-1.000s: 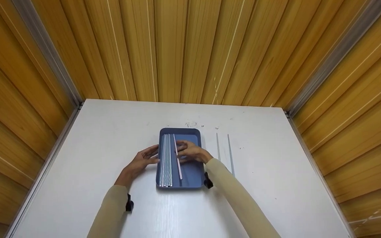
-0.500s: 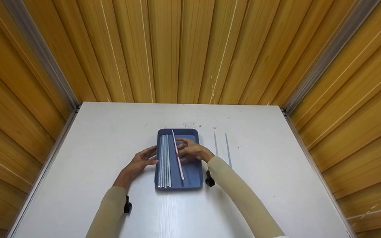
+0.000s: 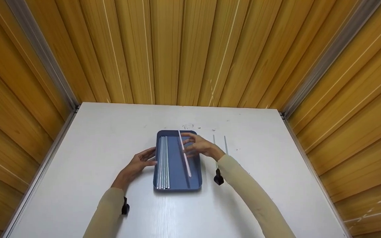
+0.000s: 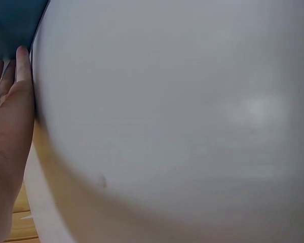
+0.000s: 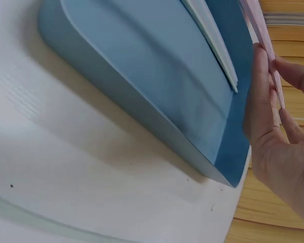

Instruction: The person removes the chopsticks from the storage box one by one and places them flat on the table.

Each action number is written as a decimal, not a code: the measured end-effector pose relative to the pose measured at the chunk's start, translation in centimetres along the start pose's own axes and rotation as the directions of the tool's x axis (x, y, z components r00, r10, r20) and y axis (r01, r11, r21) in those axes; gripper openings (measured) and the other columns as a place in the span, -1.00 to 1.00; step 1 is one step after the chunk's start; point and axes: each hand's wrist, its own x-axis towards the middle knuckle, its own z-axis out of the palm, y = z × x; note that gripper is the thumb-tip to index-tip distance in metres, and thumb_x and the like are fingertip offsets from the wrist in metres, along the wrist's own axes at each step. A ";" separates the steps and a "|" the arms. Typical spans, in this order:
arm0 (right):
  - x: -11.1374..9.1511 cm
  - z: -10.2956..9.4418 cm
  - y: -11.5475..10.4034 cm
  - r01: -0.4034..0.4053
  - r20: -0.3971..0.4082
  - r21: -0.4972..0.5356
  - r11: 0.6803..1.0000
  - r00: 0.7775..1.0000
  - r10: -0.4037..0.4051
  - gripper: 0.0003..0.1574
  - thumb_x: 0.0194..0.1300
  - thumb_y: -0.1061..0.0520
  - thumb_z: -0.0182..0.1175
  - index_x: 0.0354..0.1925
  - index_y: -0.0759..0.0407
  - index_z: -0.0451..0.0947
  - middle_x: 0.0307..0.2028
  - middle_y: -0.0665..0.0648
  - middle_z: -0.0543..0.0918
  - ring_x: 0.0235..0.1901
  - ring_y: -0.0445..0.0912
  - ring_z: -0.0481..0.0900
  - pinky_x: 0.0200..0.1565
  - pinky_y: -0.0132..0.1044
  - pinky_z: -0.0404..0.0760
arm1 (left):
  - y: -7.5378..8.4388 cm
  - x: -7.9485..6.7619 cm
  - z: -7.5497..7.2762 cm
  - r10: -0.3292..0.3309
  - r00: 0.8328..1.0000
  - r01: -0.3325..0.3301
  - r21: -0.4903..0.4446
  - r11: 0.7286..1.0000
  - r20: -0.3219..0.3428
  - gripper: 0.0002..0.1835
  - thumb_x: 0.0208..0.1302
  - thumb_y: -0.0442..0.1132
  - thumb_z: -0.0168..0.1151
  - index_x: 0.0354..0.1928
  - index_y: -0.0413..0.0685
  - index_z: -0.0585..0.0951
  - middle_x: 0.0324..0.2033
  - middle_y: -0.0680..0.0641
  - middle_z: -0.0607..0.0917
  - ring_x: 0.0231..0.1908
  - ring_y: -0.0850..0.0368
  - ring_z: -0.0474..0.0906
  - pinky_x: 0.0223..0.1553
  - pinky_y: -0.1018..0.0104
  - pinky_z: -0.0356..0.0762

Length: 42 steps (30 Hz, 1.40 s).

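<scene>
Pinching a pink rod (image 3: 187, 164) about midway along, the right hand (image 3: 203, 147) hung over a blue tray (image 3: 176, 172). Beyond its fingertips the rod ran to the far rim; on the near side its end stood clear of the tray floor, with a thin shadow (image 3: 188, 183) beneath.

Left hand (image 3: 137, 164): fingers extended, thumb spread away from them, tips against the outer face of the tray's left wall.

Tray contents: pale rods (image 3: 163, 162) lay side by side just across the wall from the left fingertips, lengthwise, near ends roughly level. Exact count hard to tell. Bare blue floor separated them from the right fingers. Outside, past the back of the right hand, two loose rods (image 3: 226, 145) lay on the white table (image 3: 270, 158), partly covered by the forearm.

Head view alone gave the whole tray and the full run of the pink rod. Right wrist view added the grip: thumb on one face, fingers opposite. It also showed the tray's tall outer wall and a few dark specks (image 5: 11, 186) on the table, well away from the fingers. Left wrist view showed straight fingers flat to a teal-looking tray wall; the inside was hidden there.
</scene>
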 end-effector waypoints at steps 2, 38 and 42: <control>-0.5 -0.5 -0.3 0.014 0.000 -0.008 1.000 1.000 -0.014 0.03 0.21 0.51 0.25 0.55 0.05 0.20 0.20 0.29 0.47 -0.21 -0.05 0.71 -0.13 -0.13 0.82 | 0.1 0.0 0.0 0.000 1.000 0.000 0.005 1.000 -0.001 -0.13 0.28 -0.42 0.38 0.57 -0.21 0.19 0.55 -0.28 0.23 0.58 -0.19 0.10 0.44 0.28 0.39; -12.1 -13.7 4.2 -0.079 -0.170 -0.052 0.996 0.983 0.069 0.08 0.30 0.43 0.27 0.61 0.19 -0.02 0.27 0.38 0.34 -0.10 -0.06 0.69 -0.09 -0.15 0.82 | 0.2 -1.0 0.6 -0.023 0.999 0.024 0.026 0.999 -0.029 -0.18 0.29 -0.40 0.38 0.55 -0.16 0.25 0.53 -0.23 0.31 0.57 -0.14 0.15 0.57 0.04 0.16; -12.7 -14.7 4.8 -0.091 -0.174 -0.061 0.994 0.982 0.079 0.07 0.31 0.42 0.26 0.61 0.23 -0.05 0.27 0.38 0.35 -0.10 -0.07 0.68 -0.08 -0.16 0.81 | 0.3 -1.2 0.6 -0.025 0.999 0.025 0.012 1.000 -0.038 -0.18 0.28 -0.42 0.38 0.54 -0.17 0.26 0.53 -0.22 0.31 0.57 -0.12 0.16 0.54 0.15 0.24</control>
